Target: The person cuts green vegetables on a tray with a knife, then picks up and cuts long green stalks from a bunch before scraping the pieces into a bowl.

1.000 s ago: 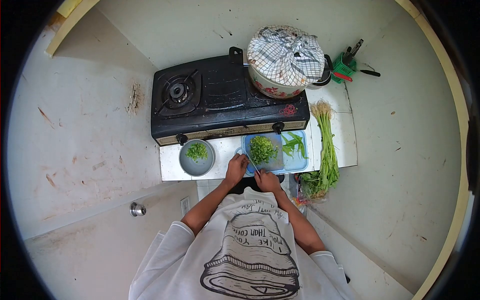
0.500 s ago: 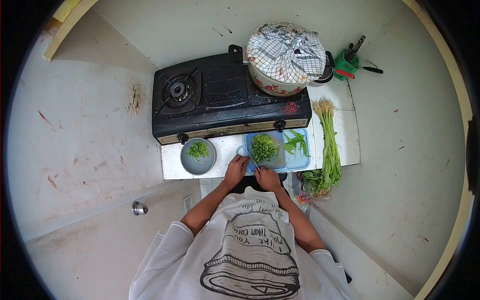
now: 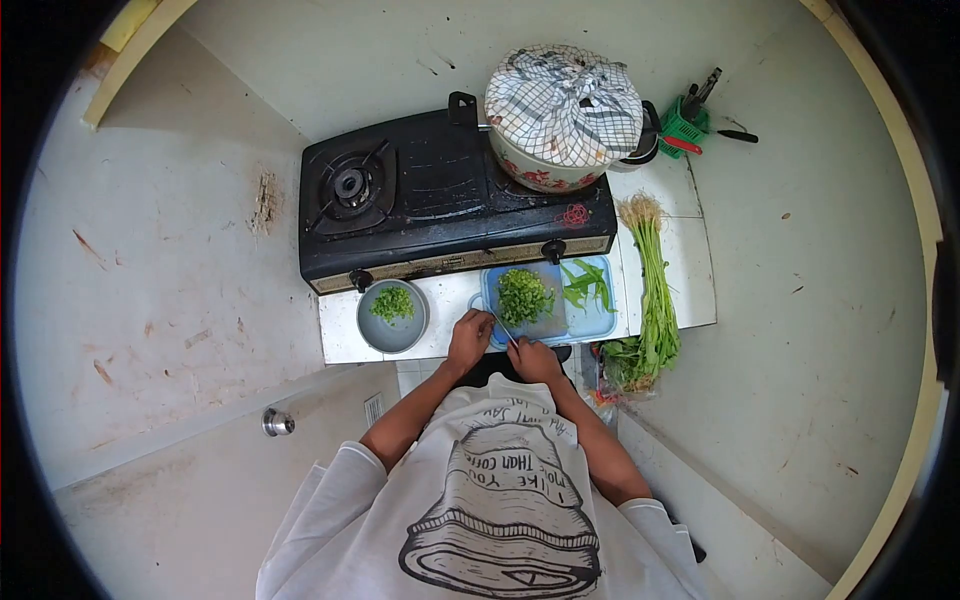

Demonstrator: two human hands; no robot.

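A knife (image 3: 502, 325) is held in my right hand (image 3: 535, 360), its blade slanting up and left at the near edge of the blue board (image 3: 592, 322). My left hand (image 3: 470, 340) is closed beside the blade tip at the board's near left corner; what its fingers pinch, if anything, is too small to make out. Chopped greens (image 3: 524, 297) lie heaped on the board just beyond both hands. Some long green leaves (image 3: 588, 286) rest on the board's right part. To the left, a grey bowl (image 3: 393, 343) holds more chopped greens (image 3: 392, 303).
Behind the board stands a black two-burner stove (image 3: 440, 180) with a cloth-covered pot (image 3: 550, 175) on its right side. A bundle of leafy stems (image 3: 655, 290) lies on the white counter (image 3: 690, 265) at the right. A green basket (image 3: 684, 125) with utensils is farther back.
The view has shifted slightly, so the stove, bowl and board appear a little farther left. Both hands keep nearly the same pose around the knife.
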